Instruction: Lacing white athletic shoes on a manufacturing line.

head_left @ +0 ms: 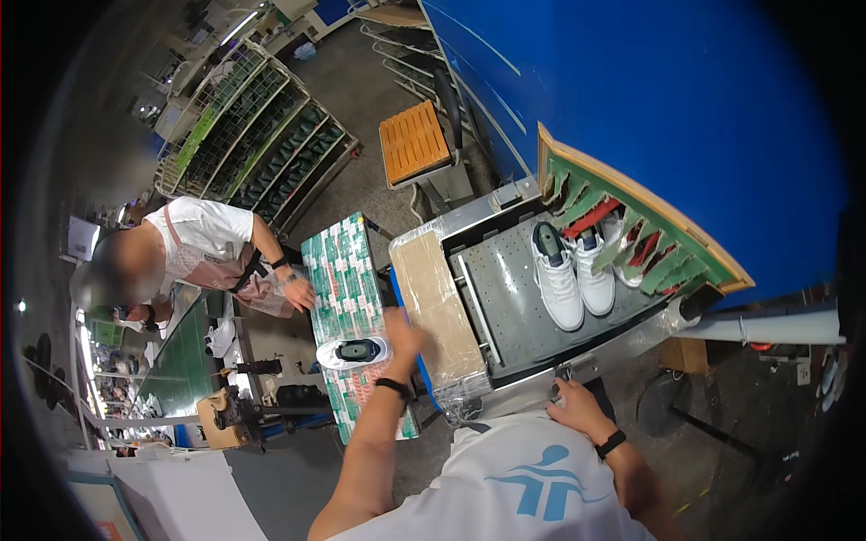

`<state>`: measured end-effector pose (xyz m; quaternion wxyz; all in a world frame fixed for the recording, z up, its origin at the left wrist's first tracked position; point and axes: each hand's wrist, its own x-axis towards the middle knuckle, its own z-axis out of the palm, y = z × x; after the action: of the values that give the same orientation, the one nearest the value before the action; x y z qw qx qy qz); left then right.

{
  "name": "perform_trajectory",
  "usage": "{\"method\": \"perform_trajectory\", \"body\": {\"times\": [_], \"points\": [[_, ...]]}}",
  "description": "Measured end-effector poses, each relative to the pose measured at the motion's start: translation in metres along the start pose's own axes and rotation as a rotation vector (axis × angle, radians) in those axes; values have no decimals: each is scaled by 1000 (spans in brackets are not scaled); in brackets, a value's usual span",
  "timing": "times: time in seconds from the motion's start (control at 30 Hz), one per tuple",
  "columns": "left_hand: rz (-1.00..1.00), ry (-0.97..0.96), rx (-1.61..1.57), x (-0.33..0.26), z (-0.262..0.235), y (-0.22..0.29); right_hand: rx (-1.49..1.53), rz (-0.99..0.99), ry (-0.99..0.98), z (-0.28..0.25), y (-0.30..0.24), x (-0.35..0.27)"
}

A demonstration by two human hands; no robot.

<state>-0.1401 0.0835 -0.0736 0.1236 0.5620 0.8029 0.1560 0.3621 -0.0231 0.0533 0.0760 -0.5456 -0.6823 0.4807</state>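
Note:
A white shoe (354,353) with a dark insole lies on a narrow stand covered in green, white and red printed wrapping (347,266). My left hand (403,343) is beside one end of this shoe, smeared by motion, so its finger posture and any contact are unclear. At the front metal edge of the machine tray (505,270), my right hand (579,411) has its fingers apart, with a fingertip by a small dark fitting (564,371). Two white laced shoes (557,278) (595,273) stand side by side on the grey perforated tray, near a strip curtain.
Green and red strips hang from the wood-framed machine opening (649,230). Plastic-wrapped cardboard (437,311) borders the tray's left side. Across the stand is another person (212,252), a hand at its edge. A wooden-slatted seat (414,142) and a shoe rack (271,135) stand behind.

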Motion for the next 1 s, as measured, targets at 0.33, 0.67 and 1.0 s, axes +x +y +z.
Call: {"method": "perform_trajectory", "body": {"times": [0.33, 0.67, 1.0], "points": [[-225, 51, -505, 2, 162, 395, -8, 136, 160, -71, 45, -31], [-480, -604, -1385, -10, 105, 316, 98, 73, 182, -88, 49, -63], [-642, -689, -1551, -119, -47, 198, 65, -326, 98, -51, -20, 33]]}}
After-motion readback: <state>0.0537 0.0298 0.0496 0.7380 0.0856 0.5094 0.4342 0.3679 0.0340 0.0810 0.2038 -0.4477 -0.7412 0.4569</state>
